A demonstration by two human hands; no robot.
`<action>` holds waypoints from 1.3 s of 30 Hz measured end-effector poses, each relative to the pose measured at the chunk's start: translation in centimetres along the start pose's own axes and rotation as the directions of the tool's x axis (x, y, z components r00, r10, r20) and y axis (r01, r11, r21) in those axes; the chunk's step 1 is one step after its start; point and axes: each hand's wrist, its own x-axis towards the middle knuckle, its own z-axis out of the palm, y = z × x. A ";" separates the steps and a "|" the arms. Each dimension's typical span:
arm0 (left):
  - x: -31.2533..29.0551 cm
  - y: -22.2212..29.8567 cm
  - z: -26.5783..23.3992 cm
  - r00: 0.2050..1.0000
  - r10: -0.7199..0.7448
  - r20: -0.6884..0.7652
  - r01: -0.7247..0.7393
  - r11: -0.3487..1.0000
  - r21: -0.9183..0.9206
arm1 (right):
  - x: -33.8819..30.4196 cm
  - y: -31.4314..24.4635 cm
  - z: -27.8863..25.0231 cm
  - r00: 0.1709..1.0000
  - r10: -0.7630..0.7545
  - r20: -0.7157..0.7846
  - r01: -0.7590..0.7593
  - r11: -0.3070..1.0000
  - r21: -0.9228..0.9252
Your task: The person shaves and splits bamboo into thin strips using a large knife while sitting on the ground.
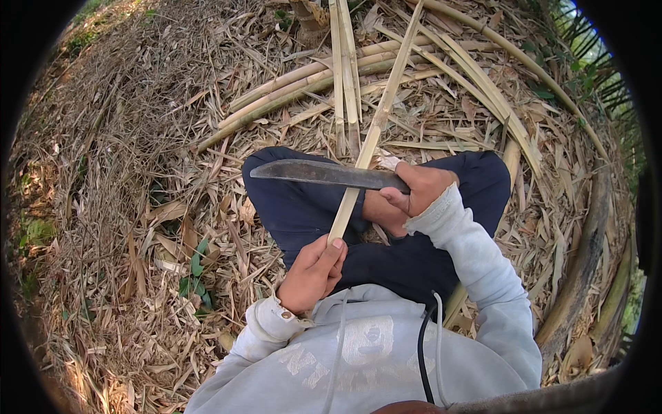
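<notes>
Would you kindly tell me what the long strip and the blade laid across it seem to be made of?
The long strip looks like split bamboo: pale tan, matte, fibrous, like the canes lying around. The blade looks like dark, dull metal, probably unpolished steel with a greyish patina. The left hand holds the strip's end; the right hand holds the blade's handle.

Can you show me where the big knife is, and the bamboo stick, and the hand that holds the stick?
big knife [317, 172], head view, on the middle of its dark blade.
bamboo stick [378, 124], head view, on the pale strip above the blade.
left hand [312, 274], head view, on the back of the hand gripping the strip's lower end.
</notes>
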 end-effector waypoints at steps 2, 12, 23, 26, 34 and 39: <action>-0.4 0.2 0.3 1.000 -0.001 0.003 0.001 1.000 -0.006 | 1.1 2.1 -0.6 0.993 0.093 -0.071 -0.096 0.995 -0.040; -0.2 0.3 0.4 1.000 -0.005 -0.009 0.005 1.000 -0.024 | 3.1 3.0 -0.9 0.985 0.174 -0.004 -0.174 0.982 -0.067; -0.2 0.2 -0.2 0.999 -0.007 -0.034 0.007 1.000 -0.018 | 1.1 -0.3 0.6 0.995 0.088 -0.052 -0.090 0.996 -0.029; -1.1 0.5 0.3 1.000 0.003 -0.015 -0.004 1.000 -0.030 | 0.4 -1.4 -0.9 0.980 -0.188 -0.066 0.184 0.981 -0.058; -0.1 1.0 0.0 0.999 -0.031 0.015 0.032 0.996 -0.084 | 0.4 -1.9 -0.7 0.991 -0.128 -0.029 0.129 0.991 0.032; 0.8 2.6 -0.6 0.994 -0.018 0.109 0.045 0.967 -0.252 | -0.1 -4.0 -0.6 0.979 -0.187 -0.082 0.195 0.975 0.106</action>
